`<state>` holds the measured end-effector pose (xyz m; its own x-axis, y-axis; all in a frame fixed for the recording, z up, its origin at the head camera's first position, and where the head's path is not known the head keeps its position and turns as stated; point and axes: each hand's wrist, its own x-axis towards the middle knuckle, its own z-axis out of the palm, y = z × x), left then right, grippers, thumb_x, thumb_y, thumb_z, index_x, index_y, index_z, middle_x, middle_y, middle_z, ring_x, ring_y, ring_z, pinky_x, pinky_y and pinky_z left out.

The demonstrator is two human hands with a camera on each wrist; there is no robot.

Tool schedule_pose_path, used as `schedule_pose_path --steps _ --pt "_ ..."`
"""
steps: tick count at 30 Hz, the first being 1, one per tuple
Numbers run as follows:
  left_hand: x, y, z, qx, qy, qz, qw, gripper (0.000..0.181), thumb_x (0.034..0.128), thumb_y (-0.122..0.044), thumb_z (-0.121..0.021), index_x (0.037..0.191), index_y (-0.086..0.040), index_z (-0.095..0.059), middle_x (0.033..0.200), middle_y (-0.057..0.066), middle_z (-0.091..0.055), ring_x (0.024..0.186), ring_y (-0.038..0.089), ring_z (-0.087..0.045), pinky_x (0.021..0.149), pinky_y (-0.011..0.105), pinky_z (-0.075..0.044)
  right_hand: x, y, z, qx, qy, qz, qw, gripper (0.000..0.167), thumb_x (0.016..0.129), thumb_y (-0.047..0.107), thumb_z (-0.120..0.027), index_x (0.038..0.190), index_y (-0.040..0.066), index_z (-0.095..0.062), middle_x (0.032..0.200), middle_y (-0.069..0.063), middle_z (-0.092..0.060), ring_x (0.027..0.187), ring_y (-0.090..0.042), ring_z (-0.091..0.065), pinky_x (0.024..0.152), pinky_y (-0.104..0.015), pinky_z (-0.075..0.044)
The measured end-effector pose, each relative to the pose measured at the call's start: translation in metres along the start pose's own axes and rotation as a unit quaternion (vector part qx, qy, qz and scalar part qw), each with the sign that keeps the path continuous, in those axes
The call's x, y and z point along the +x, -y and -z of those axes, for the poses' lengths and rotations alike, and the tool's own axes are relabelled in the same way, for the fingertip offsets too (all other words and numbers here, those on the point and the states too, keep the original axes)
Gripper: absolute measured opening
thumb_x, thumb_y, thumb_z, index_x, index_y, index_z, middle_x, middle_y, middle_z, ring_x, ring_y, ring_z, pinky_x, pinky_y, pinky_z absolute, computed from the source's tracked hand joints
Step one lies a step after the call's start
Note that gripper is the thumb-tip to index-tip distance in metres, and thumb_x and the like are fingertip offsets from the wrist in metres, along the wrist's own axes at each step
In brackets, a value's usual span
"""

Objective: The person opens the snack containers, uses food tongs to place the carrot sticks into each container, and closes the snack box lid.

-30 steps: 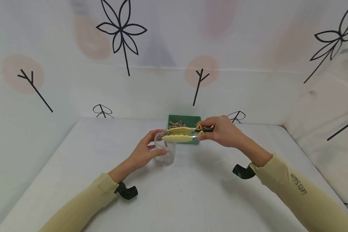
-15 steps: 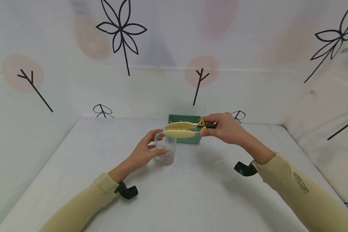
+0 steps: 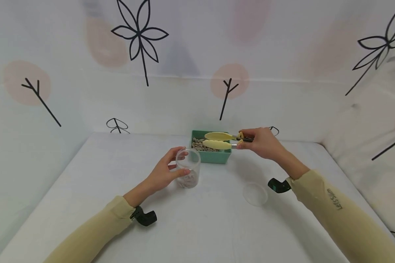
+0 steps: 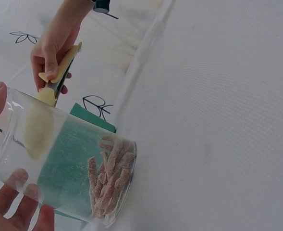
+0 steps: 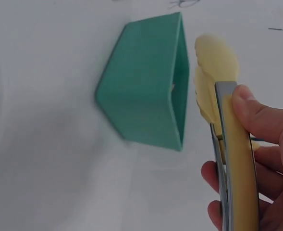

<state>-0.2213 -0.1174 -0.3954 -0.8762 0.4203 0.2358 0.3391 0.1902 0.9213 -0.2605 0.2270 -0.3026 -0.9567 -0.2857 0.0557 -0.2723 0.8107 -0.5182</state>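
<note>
A clear jar (image 3: pixel 191 168) stands upright on the table, and my left hand (image 3: pixel 166 171) grips it round its side. Several pale brown, dusty-looking sticks (image 4: pixel 112 178) lie at its bottom in the left wrist view. With my right hand (image 3: pixel 261 143) I hold yellow-tipped tongs (image 5: pixel 235 144), their tips a little apart and nothing visible between them. The tongs hang over a green box (image 3: pixel 214 157) behind the jar. Similar brown sticks (image 3: pixel 197 144) fill the part of the box that shows; the tongs hide the rest.
On the table (image 3: pixel 204 226), right of the jar, lies a clear round lid (image 3: pixel 255 194). A white cloth wall (image 3: pixel 164 106) with printed plants rises close behind the green box. Dark wrist-mounted devices (image 3: pixel 145 217) stick out near both cuffs.
My right hand has drawn the tongs back and right, from the jar's mouth to above the green box. A stick at the jar's mouth has gone from the tongs. The left hand stays put.
</note>
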Motion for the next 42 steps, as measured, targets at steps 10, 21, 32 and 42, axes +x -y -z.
schedule_pose_path --steps 10,21,32,42 --pt "0.000 0.001 0.000 0.000 0.002 -0.001 1.0000 0.071 0.0887 -0.009 -0.076 0.149 -0.015 -0.039 0.144 0.016 -0.050 0.132 0.031 -0.045 0.105 0.055 -0.040 0.016 -0.014 -0.007 -0.105 0.007 0.023 0.9942 0.070 0.083 0.038 -0.081 0.137 -0.001 -0.057 0.124 -0.020 -0.066 0.105 -0.031 -0.063 0.087 -0.049 -0.051" --pt "0.001 0.003 0.000 -0.012 0.006 0.001 0.9999 0.072 0.0889 -0.009 -0.076 0.149 -0.013 -0.038 0.145 0.014 -0.050 0.134 0.031 -0.044 0.106 0.055 -0.039 0.038 0.001 -0.015 -0.158 0.078 0.013 0.9842 0.081 0.085 0.040 -0.079 0.147 0.000 -0.046 0.138 -0.021 -0.057 0.121 -0.038 -0.056 0.096 -0.053 -0.048" --pt "0.000 0.004 0.001 -0.021 0.008 -0.002 0.9997 0.071 0.0888 -0.009 -0.076 0.149 -0.014 -0.038 0.144 0.016 -0.050 0.134 0.030 -0.044 0.107 0.055 -0.039 0.042 0.000 -0.022 -0.145 0.065 0.027 0.9869 0.061 0.089 0.032 -0.076 0.140 0.004 -0.057 0.126 -0.015 -0.066 0.110 -0.030 -0.061 0.088 -0.046 -0.051" --pt "0.000 0.003 0.001 -0.018 0.008 0.001 0.9998 0.072 0.0891 -0.009 -0.076 0.150 -0.013 -0.037 0.145 0.014 -0.050 0.133 0.030 -0.044 0.106 0.056 -0.039 0.037 -0.006 -0.021 -0.145 0.042 0.015 0.9884 0.062 0.089 0.036 -0.076 0.141 0.007 -0.057 0.130 -0.017 -0.064 0.115 -0.034 -0.061 0.087 -0.048 -0.052"
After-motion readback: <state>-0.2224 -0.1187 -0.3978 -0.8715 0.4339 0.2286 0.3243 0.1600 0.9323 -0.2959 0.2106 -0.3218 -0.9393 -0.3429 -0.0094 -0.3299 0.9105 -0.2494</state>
